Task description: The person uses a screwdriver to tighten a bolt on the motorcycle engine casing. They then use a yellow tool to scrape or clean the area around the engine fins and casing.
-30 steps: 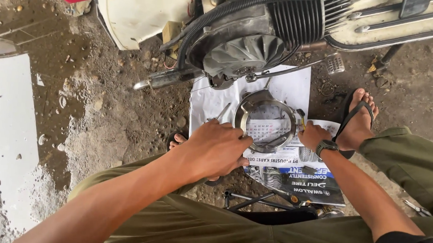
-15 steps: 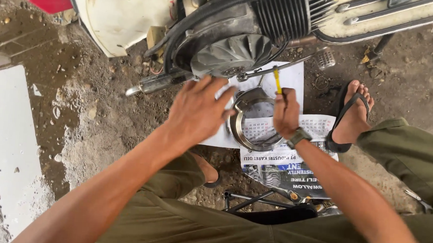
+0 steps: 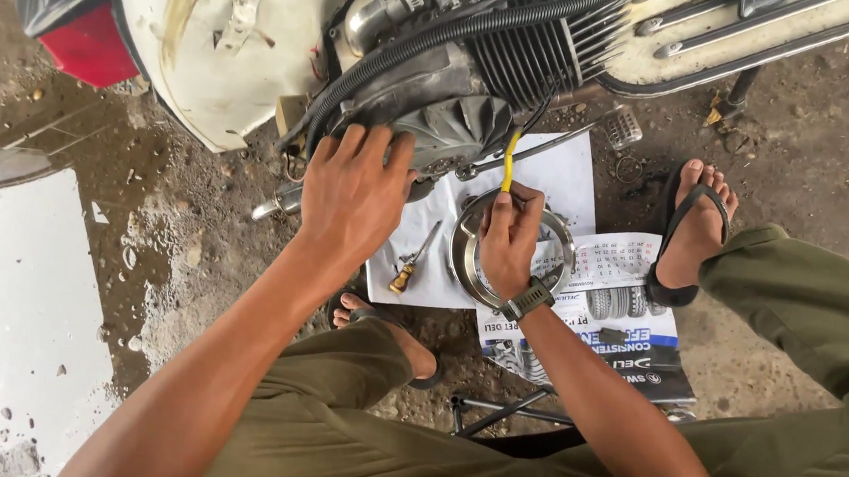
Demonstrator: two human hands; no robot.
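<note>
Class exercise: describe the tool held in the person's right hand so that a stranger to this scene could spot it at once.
Start at the finned engine of the scooter lying on the dirt. Just below it, the right hand hovers over a round metal cover on white paper. The yellow tool it grips is the only yellow thing, unlike the brown-handled screwdriver nearby.

I see soft, even daylight, moderately bright; no hard shadows, only faint shade under the left hand (image 3: 353, 200) and right hand (image 3: 510, 239); wet ground (image 3: 139, 251) gives a dull sheen; the white slab (image 3: 37, 313) is near overexposed; the white body panel (image 3: 210, 49) is bright, not blown; focus is sharp at centre; slight wide-angle stretch and softness at the corners; no motion blur.
</note>
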